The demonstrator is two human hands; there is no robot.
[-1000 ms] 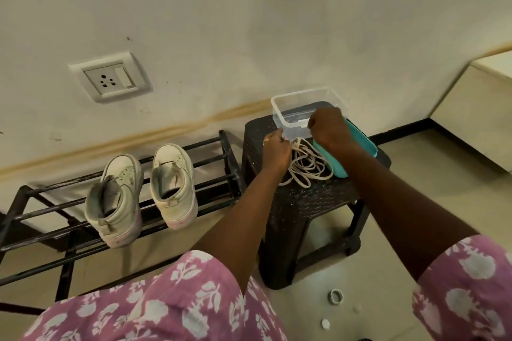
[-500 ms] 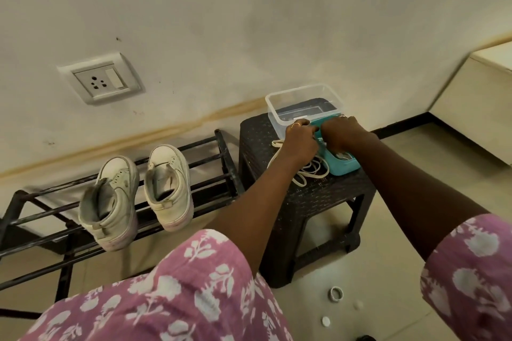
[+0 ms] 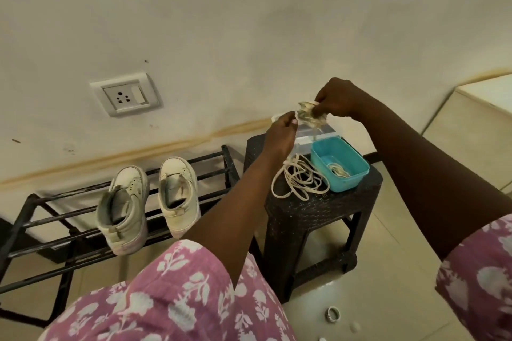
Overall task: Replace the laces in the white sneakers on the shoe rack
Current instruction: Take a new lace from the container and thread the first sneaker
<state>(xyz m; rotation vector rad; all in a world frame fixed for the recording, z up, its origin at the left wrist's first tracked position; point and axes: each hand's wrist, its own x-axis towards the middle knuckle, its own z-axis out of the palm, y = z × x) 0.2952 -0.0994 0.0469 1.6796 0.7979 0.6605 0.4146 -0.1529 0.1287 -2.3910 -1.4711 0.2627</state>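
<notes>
Two white sneakers, one (image 3: 124, 210) left and one (image 3: 178, 196) right, stand on the black shoe rack (image 3: 50, 232) with no laces visible. A loose pile of white laces (image 3: 299, 183) lies on the dark stool (image 3: 318, 213). My right hand (image 3: 336, 98) and my left hand (image 3: 282, 130) are raised above the stool and together hold a small bundled lace (image 3: 309, 116), each pinching a part of it. A turquoise lid (image 3: 339, 163) lies upturned on the stool with a bit of lace inside. The clear container (image 3: 318, 133) stands behind it.
A wall socket (image 3: 126, 97) sits on the wall above the rack. A small ring (image 3: 333, 314) and white bits lie on the tiled floor by the stool. A low cream ledge (image 3: 482, 119) is at the right.
Both hands rose from the stool top and now hold a bundled lace in the air above the container. The turquoise lid now lies uncovered on the stool.
</notes>
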